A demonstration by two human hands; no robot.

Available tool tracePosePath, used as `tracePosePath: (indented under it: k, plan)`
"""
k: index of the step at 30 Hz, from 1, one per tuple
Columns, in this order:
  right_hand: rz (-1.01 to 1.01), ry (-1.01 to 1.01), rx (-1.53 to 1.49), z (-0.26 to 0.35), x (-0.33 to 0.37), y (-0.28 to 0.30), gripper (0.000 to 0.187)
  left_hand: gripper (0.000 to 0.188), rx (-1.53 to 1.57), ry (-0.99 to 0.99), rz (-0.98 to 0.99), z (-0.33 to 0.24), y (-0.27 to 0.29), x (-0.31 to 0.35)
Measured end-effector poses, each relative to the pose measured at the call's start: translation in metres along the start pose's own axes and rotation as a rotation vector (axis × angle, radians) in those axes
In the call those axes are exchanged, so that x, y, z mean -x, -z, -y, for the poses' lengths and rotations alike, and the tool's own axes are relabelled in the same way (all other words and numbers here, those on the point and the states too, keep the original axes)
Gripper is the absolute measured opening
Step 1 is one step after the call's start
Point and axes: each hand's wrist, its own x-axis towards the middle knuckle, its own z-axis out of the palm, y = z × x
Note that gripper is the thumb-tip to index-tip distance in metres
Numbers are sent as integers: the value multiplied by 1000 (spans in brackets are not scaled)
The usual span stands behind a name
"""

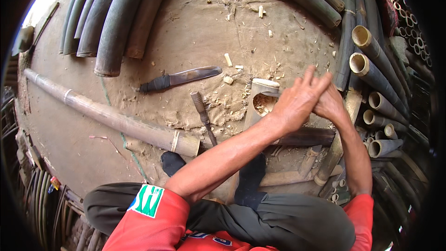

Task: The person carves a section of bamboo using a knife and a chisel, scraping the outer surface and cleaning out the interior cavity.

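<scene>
My left hand (297, 97) reaches across to the right and lies against my right hand (330, 102); some of its fingers are stretched out. The right hand's fingers are mostly hidden behind the left, and no held thing shows. Just left of the hands is a bamboo piece (251, 114) with an oval opening in its side, pale wood chips (263, 104) inside it. A chisel-like tool (203, 114) with a turned wooden handle lies left of that. Farther off rests a knife (186, 78) with a dark wrapped handle.
A long bamboo pole (116, 116) lies at the left. Thick dark bamboo poles (118, 23) reach in from the far left, with others (306, 0) at the far right. Cut bamboo tubes (378, 67) are stacked at the right. Chips litter the brown ground sheet (176, 32).
</scene>
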Motion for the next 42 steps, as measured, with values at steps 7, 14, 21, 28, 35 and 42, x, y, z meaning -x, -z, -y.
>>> tracePosePath:
  k: [7,14,21,28,35,42]
  plan:
    - [-80,353,247,63,-57,55,31,103,356,93,-509,16,21,24]
    - [224,238,204,60,-56,44,35,112,294,147,-470,10,11,34]
    - [543,-43,-588,37,33,-8,48,123,293,188,109,-25,-3,59]
    - [418,-278,-810,78,60,-48,58,127,321,96,354,-9,22,70]
    - [175,-500,-927,121,70,-95,57,102,190,-5,996,12,44,44]
    - [218,-247,-689,86,63,-66,40,89,297,38,380,1,18,77]
